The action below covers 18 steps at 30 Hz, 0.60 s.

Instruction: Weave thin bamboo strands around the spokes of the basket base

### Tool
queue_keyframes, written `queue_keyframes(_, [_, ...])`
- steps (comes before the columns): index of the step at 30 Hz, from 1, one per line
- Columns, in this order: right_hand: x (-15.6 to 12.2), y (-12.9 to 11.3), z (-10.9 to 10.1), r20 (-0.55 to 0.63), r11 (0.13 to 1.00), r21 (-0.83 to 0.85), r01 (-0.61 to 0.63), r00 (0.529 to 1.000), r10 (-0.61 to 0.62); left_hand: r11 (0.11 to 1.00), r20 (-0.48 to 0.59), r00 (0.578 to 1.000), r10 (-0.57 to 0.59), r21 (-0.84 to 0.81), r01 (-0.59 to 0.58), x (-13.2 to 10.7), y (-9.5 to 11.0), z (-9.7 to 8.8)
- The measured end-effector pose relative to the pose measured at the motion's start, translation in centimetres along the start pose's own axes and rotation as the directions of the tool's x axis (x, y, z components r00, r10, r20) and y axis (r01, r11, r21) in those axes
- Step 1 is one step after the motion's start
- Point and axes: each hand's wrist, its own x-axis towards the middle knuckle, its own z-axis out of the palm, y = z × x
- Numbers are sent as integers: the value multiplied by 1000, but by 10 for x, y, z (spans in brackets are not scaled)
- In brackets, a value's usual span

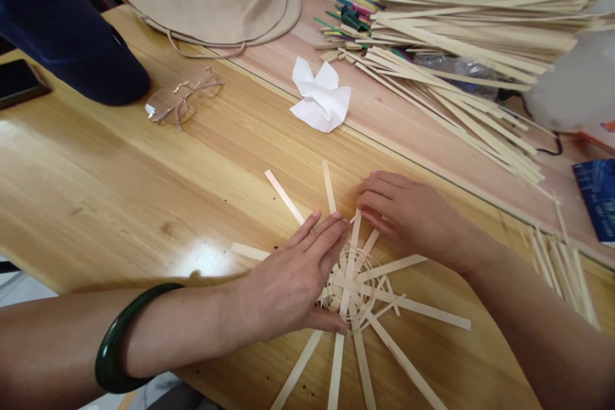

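A round woven base of pale, flat bamboo strips lies on the wooden table, its spokes fanning outward and thin strips looped around the centre. My left hand, with a dark green bangle on its wrist, rests over the base's left side. Its fingers stretch flat together toward the upper spokes, and the thumb lies near the lower edge. At the upper spokes, my right hand has its fingers curled in a pinch on a thin bamboo strip. Both palms hide part of the weave.
Bundles of bamboo strips lie at the back right, with more short strips at the right. Behind the work are a folded white paper, glasses, a beige bag, a dark blue object and a phone.
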Motion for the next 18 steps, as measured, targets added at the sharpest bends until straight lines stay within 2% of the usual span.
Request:
queue_keyframes(7, [5,10,-5,62,998,67,0,998,-4,1000,15,1000,-10,28,9,-1,0,2])
queue_keyframes(12, [6,15,-7,68,999,-31,45,997,-42,999,14,1000,-6,34,5,-1,1,2])
queue_keyframes(18, [7,17,-1,110,997,-65,35,994,-28,1000,8,1000,-10,27,10,0,1,1])
